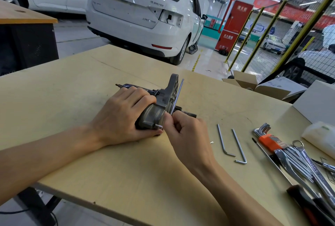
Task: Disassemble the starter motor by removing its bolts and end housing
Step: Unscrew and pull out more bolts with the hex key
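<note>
A person's two bare hands work on a starter motor (157, 106) lying on its side near the middle of a pale plywood table (72, 88). The left hand (123, 115) wraps over the motor's body from the near-left side, fingers curled across the top and thumb tucked beneath its grey end housing (151, 117), pressing it to the table. The right hand (183, 131) sits just right of the housing, its fingertips pinched around the lower end of a long L-shaped hex key (177, 96), whose shaft rises steeply alongside the motor's mounting flange (172, 88). A small bolt (159, 125) juts from the housing's near end, between both thumbs. Two more loose hex keys (231, 144) lie to the right, apart from the hands, with a set of hex keys in an orange holder (268, 139) and chrome wrenches (304, 164) beyond. A white car (145, 14) stands behind the table.
</note>
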Demonstrator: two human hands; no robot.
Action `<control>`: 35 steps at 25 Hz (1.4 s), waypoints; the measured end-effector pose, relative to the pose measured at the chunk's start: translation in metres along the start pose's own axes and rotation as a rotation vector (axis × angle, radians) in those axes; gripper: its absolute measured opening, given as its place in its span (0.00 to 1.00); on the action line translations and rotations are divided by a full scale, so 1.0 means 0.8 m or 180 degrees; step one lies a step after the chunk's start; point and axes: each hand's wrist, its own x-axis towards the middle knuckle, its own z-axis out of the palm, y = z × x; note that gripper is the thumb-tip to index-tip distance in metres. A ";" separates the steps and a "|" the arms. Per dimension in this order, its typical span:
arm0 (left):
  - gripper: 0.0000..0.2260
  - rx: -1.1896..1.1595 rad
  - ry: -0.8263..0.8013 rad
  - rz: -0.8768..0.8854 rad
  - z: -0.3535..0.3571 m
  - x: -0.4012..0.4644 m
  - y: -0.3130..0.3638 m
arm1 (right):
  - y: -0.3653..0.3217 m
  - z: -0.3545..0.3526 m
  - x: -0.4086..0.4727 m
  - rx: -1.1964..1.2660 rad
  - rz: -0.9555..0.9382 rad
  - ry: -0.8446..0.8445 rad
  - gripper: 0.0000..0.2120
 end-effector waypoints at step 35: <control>0.30 -0.0033 -0.0116 -0.0031 -0.004 0.003 0.004 | 0.005 0.001 0.001 0.0370 0.0186 -0.0114 0.22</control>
